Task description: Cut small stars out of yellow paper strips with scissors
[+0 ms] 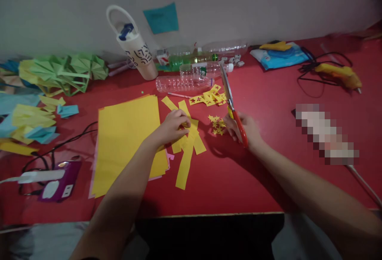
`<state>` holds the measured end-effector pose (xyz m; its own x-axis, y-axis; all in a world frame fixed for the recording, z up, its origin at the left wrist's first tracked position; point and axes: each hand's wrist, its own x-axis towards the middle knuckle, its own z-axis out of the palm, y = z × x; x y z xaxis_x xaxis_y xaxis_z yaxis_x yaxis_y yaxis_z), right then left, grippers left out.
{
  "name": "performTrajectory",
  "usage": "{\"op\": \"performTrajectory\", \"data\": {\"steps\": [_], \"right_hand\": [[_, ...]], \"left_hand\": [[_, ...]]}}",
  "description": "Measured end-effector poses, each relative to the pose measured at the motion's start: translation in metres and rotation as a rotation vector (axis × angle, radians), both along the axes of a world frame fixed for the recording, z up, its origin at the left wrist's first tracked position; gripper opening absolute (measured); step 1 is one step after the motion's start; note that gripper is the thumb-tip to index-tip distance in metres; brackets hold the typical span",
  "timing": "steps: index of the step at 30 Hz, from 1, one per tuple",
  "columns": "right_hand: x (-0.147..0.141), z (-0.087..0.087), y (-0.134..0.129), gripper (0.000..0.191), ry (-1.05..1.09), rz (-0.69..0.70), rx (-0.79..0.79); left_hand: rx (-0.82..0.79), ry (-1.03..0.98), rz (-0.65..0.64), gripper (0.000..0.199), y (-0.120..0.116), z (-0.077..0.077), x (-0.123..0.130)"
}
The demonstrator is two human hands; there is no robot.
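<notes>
Behind the desk's [268, 101] front edge, the left hand [173, 125] half-curls over paper strips [184, 168], grip unclear; the right hand [253, 133] clasps scissors [227, 89]. Seemingly cutting work; a cut needs one strip lifted.

Along the back of the red tabletop [276, 129], a black-patterned, loop-handled white cylindrical tumbler [136, 55] stands left of clear plastic bottles [182, 84] lying sideways. Right: a blue soft plastic packet [277, 59] and a yellow glue gun [337, 74]. Left: pale-green pleated paper [67, 73]. Above: a teal paper sheet [162, 18] on the grey wall [227, 5].
</notes>
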<state>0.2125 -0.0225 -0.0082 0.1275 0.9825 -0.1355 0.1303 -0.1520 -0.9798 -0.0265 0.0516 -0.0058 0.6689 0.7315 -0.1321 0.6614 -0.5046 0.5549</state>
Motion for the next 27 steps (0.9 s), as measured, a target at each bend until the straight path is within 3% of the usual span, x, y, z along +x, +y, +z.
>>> {"op": "performTrajectory", "data": {"steps": [5, 12, 20, 27], "right_hand": [[-0.001, -0.004, -0.001, 0.048, 0.009, -0.011, 0.019], [-0.001, -0.007, 0.0, 0.047, 0.0, -0.022, 0.039], [0.001, -0.008, 0.001, 0.045, -0.012, -0.012, 0.021], [0.0, -0.004, 0.0, 0.048, -0.001, 0.009, 0.016]], "left_hand": [[0.148, -0.112, 0.158, 0.011, 0.007, 0.008, -0.017], [0.011, 0.134, 0.101, 0.033, 0.007, 0.011, -0.036], [-0.039, 0.045, 0.084, 0.017, 0.011, 0.004, -0.03], [-0.029, -0.127, 0.22, 0.009, 0.009, 0.005, -0.023]]}}
